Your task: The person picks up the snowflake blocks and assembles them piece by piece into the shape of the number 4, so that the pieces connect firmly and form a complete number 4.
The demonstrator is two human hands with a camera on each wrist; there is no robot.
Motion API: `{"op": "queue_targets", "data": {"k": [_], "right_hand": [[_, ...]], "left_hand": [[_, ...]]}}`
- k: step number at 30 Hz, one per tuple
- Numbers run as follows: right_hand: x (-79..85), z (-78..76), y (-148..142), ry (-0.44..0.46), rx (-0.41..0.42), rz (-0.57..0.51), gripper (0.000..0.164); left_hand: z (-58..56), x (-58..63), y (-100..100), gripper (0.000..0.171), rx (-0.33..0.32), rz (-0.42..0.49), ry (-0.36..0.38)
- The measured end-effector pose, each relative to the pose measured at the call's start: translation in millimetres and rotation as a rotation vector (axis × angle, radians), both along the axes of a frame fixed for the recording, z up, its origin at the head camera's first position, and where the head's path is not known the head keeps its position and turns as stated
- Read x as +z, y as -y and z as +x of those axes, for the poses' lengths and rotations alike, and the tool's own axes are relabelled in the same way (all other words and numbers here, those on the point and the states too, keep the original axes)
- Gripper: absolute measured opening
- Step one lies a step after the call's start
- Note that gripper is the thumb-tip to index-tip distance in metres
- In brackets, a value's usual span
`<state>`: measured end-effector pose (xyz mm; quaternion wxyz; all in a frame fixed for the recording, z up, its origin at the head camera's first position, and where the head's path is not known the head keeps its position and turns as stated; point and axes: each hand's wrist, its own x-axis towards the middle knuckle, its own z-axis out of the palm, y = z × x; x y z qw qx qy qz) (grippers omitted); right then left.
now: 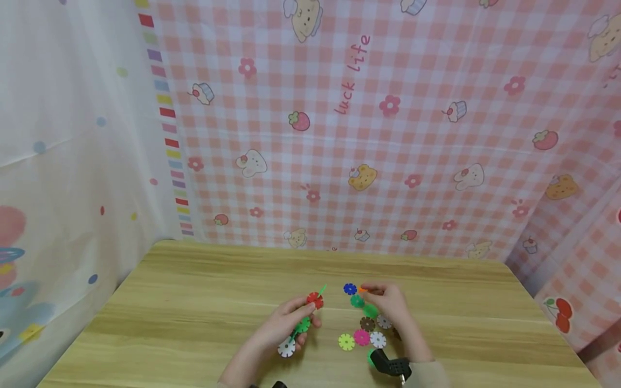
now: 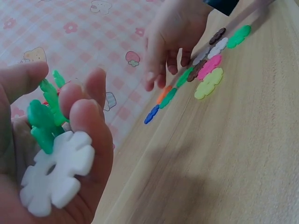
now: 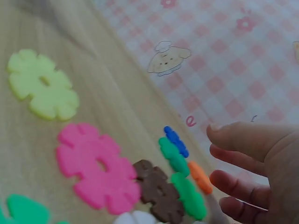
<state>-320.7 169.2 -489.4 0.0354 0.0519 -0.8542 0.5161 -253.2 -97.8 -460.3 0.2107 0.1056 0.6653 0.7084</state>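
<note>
Head view shows the left hand (image 1: 280, 323) gripping a cluster of joined discs above the counter (image 1: 194, 302): a red disc (image 1: 315, 298) at the far end, a green disc (image 1: 303, 324) between, a white disc (image 1: 286, 348) at the near end. Across from it, the right hand (image 1: 394, 303) has its thumb and fingers apart, holding nothing, close by the orange disc (image 3: 200, 177); whether they touch is unclear. Loose on the counter nearby lie a blue disc (image 1: 350, 289), a brown disc (image 1: 367, 324), a pink disc (image 1: 361, 337) and a yellow disc (image 1: 346, 341). Behind hangs a checked cloth (image 1: 335, 153).
</note>
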Motion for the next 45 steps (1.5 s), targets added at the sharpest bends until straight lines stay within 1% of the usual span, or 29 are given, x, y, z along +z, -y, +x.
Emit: {"op": "queue_targets", "data": {"k": [5, 11, 14, 22, 25, 30, 33, 40, 45], "right_hand": [[-7.0, 1.1, 4.5, -0.014, 0.006, 0.096, 0.024], [-9.2, 5.7, 6.7, -0.038, -0.025, 0.257, 0.03], [-9.4, 6.6, 7.6, -0.057, -0.026, 0.304, 0.029], [-8.0, 6.9, 10.9, -0.099, -0.008, 0.344, 0.024], [-8.0, 6.6, 11.6, -0.108, -0.001, 0.351, 0.024], [-6.9, 6.3, 12.6, -0.082, 0.014, 0.355, 0.024], [-7.1, 5.5, 12.9, -0.067, 0.022, 0.334, 0.022], [-7.6, 1.9, 13.3, -0.022, 0.084, 0.138, 0.014], [0.9, 3.5, 15.9, -0.006, 0.082, 0.07, 0.012]], "left_hand": [[0.5, 0.5, 0.4, 0.048, -0.004, -0.013, -0.002], [1.3, 1.0, 0.4, 0.049, -0.005, -0.018, 0.006], [1.6, 0.8, 0.2, 0.049, -0.007, -0.011, 0.01], [1.8, 0.7, 0.2, 0.047, -0.012, -0.004, 0.006], [2.0, 0.8, 0.2, 0.047, -0.012, -0.008, 0.003], [2.0, 0.1, 0.7, 0.048, -0.013, -0.01, 0.002], [2.0, -0.7, 0.9, 0.048, -0.013, -0.012, 0.003], [1.3, -1.9, -0.6, 0.049, -0.015, -0.009, -0.006], [0.3, -1.3, -1.0, 0.05, -0.02, -0.016, -0.014]]}}
